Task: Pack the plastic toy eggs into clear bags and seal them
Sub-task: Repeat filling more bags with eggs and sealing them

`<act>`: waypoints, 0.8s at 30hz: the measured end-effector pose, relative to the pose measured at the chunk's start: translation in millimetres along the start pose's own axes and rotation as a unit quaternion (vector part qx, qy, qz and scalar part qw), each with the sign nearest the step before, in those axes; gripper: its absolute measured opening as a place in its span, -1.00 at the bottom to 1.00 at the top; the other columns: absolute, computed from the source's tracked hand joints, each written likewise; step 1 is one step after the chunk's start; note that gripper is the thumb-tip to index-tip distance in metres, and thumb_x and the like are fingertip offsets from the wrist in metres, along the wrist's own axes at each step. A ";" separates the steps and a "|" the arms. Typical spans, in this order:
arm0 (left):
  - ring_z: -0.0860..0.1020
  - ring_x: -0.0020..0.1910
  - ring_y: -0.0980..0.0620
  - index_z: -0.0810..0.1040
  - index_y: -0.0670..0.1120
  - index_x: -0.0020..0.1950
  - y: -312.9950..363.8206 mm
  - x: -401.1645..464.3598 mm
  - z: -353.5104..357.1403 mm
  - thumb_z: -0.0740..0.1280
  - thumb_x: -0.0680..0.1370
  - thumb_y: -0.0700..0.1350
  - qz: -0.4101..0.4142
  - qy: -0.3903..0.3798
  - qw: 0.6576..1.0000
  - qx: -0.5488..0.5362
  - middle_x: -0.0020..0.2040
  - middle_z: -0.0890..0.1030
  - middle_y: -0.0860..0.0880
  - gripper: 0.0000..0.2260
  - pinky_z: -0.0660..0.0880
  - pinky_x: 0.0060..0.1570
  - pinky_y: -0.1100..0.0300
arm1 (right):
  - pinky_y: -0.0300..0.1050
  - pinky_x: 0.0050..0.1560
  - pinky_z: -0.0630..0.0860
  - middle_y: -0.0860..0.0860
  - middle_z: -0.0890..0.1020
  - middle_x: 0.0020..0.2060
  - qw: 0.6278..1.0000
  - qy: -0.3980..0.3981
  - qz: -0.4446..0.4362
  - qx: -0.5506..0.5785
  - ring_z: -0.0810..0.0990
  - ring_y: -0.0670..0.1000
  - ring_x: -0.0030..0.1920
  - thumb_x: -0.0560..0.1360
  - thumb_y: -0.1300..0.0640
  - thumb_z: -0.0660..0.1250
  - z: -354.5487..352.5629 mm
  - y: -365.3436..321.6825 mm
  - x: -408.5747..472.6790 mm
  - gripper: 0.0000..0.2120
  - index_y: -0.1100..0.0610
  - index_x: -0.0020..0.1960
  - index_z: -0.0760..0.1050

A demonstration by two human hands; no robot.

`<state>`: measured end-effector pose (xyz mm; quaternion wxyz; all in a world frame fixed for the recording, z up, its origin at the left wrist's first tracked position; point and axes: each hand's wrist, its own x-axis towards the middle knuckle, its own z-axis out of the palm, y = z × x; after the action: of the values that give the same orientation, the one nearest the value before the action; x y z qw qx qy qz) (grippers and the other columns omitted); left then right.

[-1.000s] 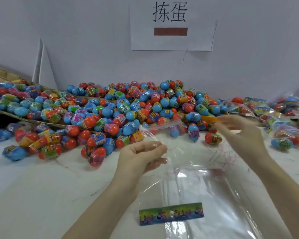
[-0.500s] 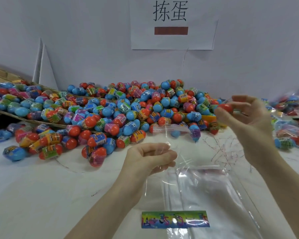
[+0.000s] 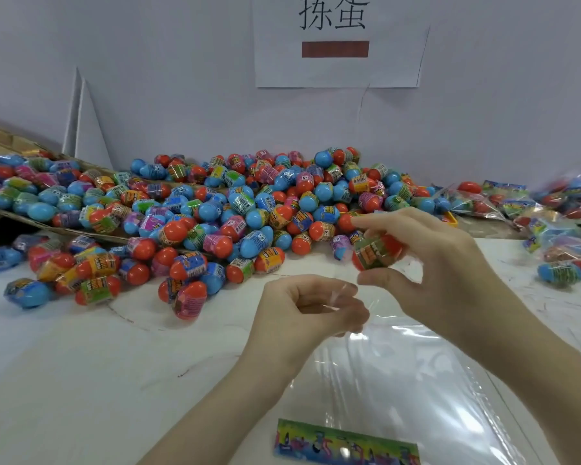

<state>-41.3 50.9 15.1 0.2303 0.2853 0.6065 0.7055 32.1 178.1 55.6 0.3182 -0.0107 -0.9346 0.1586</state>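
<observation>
A heap of toy eggs (image 3: 235, 209) lies along the back of the table (image 3: 81, 364), against the wall (image 3: 148, 78), under a paper sign (image 3: 339, 41). Filled bags (image 3: 550, 223) lie to the right of the heap. In front of it, the left hand (image 3: 302, 317) holds the mouth of a clear bag (image 3: 399, 380) lying on the table, while the right hand (image 3: 433, 263), just above and to the right, holds 1 egg (image 3: 376, 251). A printed card (image 3: 346, 446) lies at the bag's near end.

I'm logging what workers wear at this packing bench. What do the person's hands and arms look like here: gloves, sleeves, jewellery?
Both are bare. The left hand and right hand wear no gloves, and no rings, watch or bands show. Both forearms are uncovered as far as the picture's edge; no sleeve is in view.
</observation>
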 end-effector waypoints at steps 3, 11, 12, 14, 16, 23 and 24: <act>0.60 -0.45 0.10 0.64 -0.18 -0.20 0.6 0.0 -0.1 0.46 0.29 -0.41 0.006 -0.009 1.000 -0.002 -0.38 0.66 -0.04 -0.81 0.47 -0.42 0.38 | -0.22 -0.15 0.48 -0.11 0.55 -0.25 0.999 -0.009 0.018 0.045 0.54 -0.10 -0.23 0.13 0.09 0.57 -7.4 4.0 -0.9 -0.55 0.06 -0.04 0.51; 0.64 -0.33 0.09 0.66 -0.20 -0.10 -1.3 -1.4 1.4 0.49 0.30 -0.32 0.000 -0.018 1.000 0.006 -0.26 0.69 -0.07 -0.80 0.51 -0.32 0.36 | -0.30 -0.16 0.42 -0.09 0.57 -0.22 0.998 -0.034 -0.051 -0.008 0.49 -0.04 -0.21 0.19 -0.07 0.38 -12.1 2.5 -0.9 -0.60 0.14 -0.08 0.64; 0.64 -0.33 0.08 0.66 -0.20 -0.10 -0.9 -1.3 1.3 0.50 0.28 -0.27 0.002 -0.019 1.000 0.006 -0.26 0.69 -0.08 -0.79 0.52 -0.31 0.35 | -0.34 -0.15 0.41 -0.11 0.56 -0.23 0.998 -0.029 -0.051 -0.004 0.48 -0.07 -0.22 0.20 -0.08 0.36 -12.1 1.9 -1.0 -0.59 0.14 -0.07 0.64; 0.64 -0.32 0.07 0.66 -0.17 -0.10 0.5 -1.7 1.5 0.49 0.21 -0.13 0.008 -0.019 1.000 0.010 -0.24 0.69 -0.09 -0.72 0.54 -0.29 0.34 | -0.49 -0.19 0.42 -0.15 0.53 -0.24 0.998 -0.027 -0.048 0.018 0.45 -0.23 -0.25 0.19 -0.10 0.35 -11.9 0.3 -1.1 -0.56 0.15 -0.05 0.63; 0.64 -0.32 0.10 0.66 -0.13 -0.13 1.7 -2.6 2.1 0.46 0.17 -0.07 0.013 -0.025 0.999 0.015 -0.26 0.69 -0.05 -0.69 0.53 -0.30 0.36 | -0.51 -0.16 0.40 -0.15 0.54 -0.27 0.998 -0.028 -0.046 0.044 0.44 -0.27 -0.34 0.18 -0.10 0.35 -11.3 -0.5 -1.3 -0.53 0.17 -0.03 0.60; 0.63 -0.28 0.11 0.67 -0.05 -0.16 0.0 -3.4 1.1 0.47 0.16 -0.03 0.033 -0.035 0.998 0.040 -0.22 0.70 0.00 -0.72 0.59 -0.18 0.28 | -0.31 -0.22 0.47 -0.20 0.55 -0.35 0.991 -0.048 -0.049 0.113 0.50 -0.12 -0.21 0.19 -0.21 0.28 -10.2 -0.3 -2.1 -0.54 0.04 -0.04 0.59; 0.63 -0.26 0.11 0.67 -0.05 -0.16 0.0 -3.6 0.7 0.48 0.17 -0.03 0.034 -0.039 0.998 0.040 -0.22 0.70 0.00 -0.73 0.58 -0.18 0.28 | -0.32 -0.22 0.49 -0.21 0.56 -0.32 0.989 -0.060 -0.044 0.128 0.51 -0.14 -0.19 0.19 -0.21 0.28 -9.4 0.4 -2.6 -0.55 0.00 -0.02 0.57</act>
<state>-38.2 49.0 14.7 0.2176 0.3422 0.6147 0.6765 39.8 180.9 61.0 0.2670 0.0811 -0.9236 0.2630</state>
